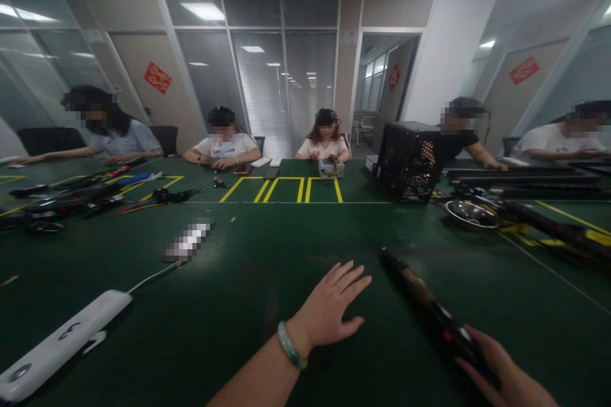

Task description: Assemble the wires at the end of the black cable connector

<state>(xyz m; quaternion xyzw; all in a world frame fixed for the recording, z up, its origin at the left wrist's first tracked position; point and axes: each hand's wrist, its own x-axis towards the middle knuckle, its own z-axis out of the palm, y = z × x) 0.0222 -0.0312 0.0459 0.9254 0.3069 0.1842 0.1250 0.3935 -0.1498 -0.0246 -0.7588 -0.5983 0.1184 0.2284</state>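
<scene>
My right hand [496,362] is closed around the lower end of a long, slim black tool with a red button [424,299]. The tool has a brownish stretch along its upper half, is slightly blurred, and points away from me to the left; its exact kind is unclear. My left hand [331,305], with a pale green bangle [290,344] at the wrist, is palm down with its fingers spread. It holds nothing and is left of the tool, apart from it. Whether it touches the green tabletop [267,267] cannot be told.
A white power bank [71,337] marked 3 is cabled to a phone [191,240] on the left. Dark cabled parts [71,200] lie farther left. A black computer case [405,162] stands back right, near a round metal-rimmed part [472,215]. Several people sit across the table.
</scene>
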